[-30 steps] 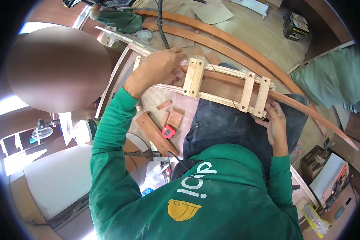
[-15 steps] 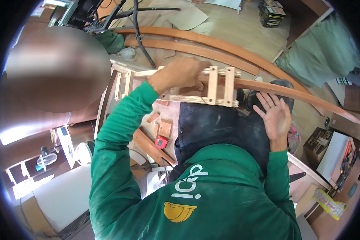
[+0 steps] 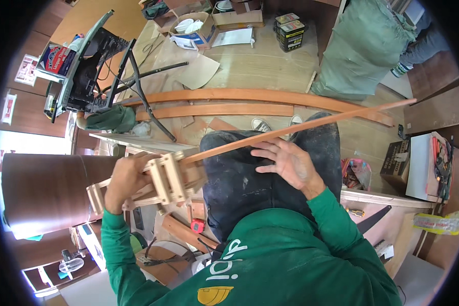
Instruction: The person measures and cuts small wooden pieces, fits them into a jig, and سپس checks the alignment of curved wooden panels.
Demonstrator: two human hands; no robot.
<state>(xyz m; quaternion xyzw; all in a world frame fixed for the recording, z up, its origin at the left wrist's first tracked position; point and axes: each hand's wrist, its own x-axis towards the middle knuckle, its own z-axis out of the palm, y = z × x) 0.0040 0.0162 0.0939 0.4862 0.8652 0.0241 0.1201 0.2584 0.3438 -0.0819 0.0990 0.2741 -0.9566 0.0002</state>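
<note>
My left hand (image 3: 125, 179) grips a pale wooden ladder-like frame (image 3: 155, 183) at the left. A long thin curved reddish wood strip (image 3: 311, 122) runs through that frame and rises to the upper right. My right hand (image 3: 289, 164) has its fingers spread beside the strip, just under it, above my dark trousers (image 3: 250, 188). Whether the fingers touch the strip cannot be told. Green sleeves cover both my forearms.
Two long curved wood pieces (image 3: 229, 102) lie on the floor ahead. A table saw on a stand (image 3: 94, 66) is at upper left, boxes and tins (image 3: 290, 31) at the top, a green sack (image 3: 364, 48) at upper right. A red tape measure (image 3: 197, 225) lies below the frame.
The frame and strip have swung left and lower in view. My right hand came off the frame's right end and now hovers spread by the strip. The view shifted toward the floor ahead.
</note>
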